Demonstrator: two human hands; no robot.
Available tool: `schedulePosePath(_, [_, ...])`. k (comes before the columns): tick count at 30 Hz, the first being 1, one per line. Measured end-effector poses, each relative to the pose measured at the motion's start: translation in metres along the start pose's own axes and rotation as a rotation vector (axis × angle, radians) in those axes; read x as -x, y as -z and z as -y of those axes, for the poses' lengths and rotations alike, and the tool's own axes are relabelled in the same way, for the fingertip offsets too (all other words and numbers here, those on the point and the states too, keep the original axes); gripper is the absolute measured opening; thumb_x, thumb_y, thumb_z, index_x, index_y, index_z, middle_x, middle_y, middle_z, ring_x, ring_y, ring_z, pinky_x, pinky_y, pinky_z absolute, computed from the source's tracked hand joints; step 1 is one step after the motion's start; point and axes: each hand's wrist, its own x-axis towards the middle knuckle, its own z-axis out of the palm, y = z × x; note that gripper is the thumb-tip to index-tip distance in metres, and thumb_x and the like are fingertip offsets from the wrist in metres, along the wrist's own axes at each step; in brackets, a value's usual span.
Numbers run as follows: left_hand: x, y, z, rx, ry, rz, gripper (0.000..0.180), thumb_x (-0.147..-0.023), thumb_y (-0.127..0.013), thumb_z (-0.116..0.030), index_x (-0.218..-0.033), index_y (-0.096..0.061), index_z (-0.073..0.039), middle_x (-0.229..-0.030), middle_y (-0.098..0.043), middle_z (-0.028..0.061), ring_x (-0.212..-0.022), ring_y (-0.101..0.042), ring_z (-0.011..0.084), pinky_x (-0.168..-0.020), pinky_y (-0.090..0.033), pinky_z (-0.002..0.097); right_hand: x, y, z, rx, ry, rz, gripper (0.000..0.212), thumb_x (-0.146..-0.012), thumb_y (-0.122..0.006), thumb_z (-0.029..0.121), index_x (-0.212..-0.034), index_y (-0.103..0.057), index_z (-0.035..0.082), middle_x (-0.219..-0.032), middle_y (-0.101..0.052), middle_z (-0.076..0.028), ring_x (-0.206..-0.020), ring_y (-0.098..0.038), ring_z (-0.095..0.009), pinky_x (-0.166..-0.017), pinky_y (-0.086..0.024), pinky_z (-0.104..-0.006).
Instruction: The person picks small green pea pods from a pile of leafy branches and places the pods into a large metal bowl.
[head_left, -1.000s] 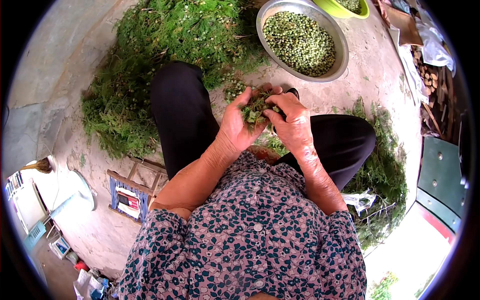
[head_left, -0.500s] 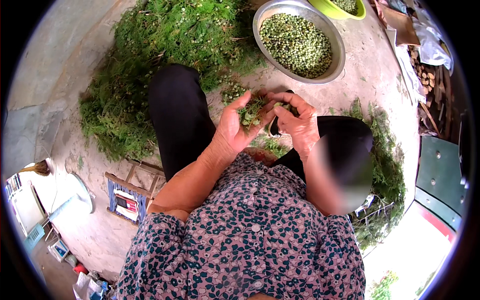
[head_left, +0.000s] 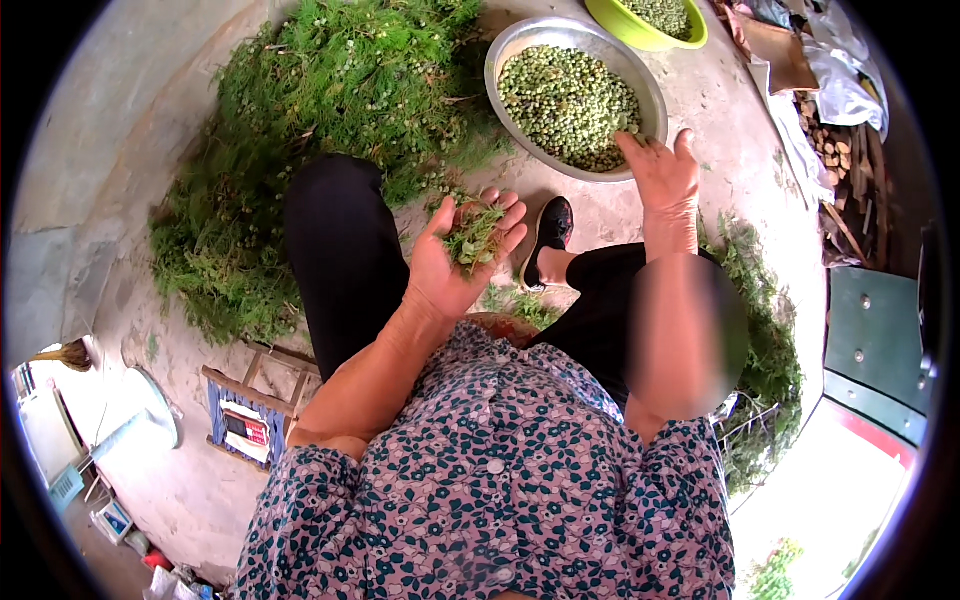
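Holds a clump of leafy green sprigs [head_left: 472,240] in the left hand [head_left: 446,280], palm up, loosely cupped. Has the right hand [head_left: 663,180] at the near right rim of a metal basin [head_left: 652,112], fingers apart, released; cannot tell whether touching. In basin: many small round green fruits [head_left: 570,105]. Just beyond, cropped: yellow-green bowl [head_left: 640,38] of small green pieces [head_left: 662,14]. Left, on the floor [head_left: 720,130]: heaped green branches [head_left: 350,80].

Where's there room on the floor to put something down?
Bare floor lies between the metal bowl and the white sheeting. There's more left of the wooden frame, below the leafy heap. It's crowded where that heap spreads, left of the bowl. Sprigs lie in the open left hand.
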Motion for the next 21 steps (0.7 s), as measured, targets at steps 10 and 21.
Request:
schedulePosePath(10, [0.0, -0.007, 0.001, -0.029, -0.019, 0.026, 0.048, -0.095, -0.031, -0.032, -0.121, -0.037, 0.007, -0.129, -0.038, 0.0231, -0.123, -0.034, 0.0366, -0.103, -0.029, 0.049, 0.076, -0.052, -0.033, 0.778, 0.182, 0.072, 0.034, -0.084, -0.057, 0.011, -0.113, -0.049, -0.005, -0.099, -0.056, -0.008, -0.081, -0.056, -0.016, -0.068, -0.047, -0.0268])
schedulePosePath(21, [0.002, -0.007, 0.003, -0.357, 0.029, -0.222, 0.042, -0.091, -0.041, -0.043, -0.111, -0.05, -0.007, -0.107, -0.055, 0.0077, -0.101, -0.052, 0.0213, -0.091, -0.041, 0.0367, 0.114, -0.079, -0.12, 1.451, 0.386, 0.423, 0.015, -0.072, -0.065, 0.005, -0.086, -0.064, 0.002, -0.075, -0.06, -0.009, -0.068, -0.057, -0.018, -0.063, -0.046, -0.0274])
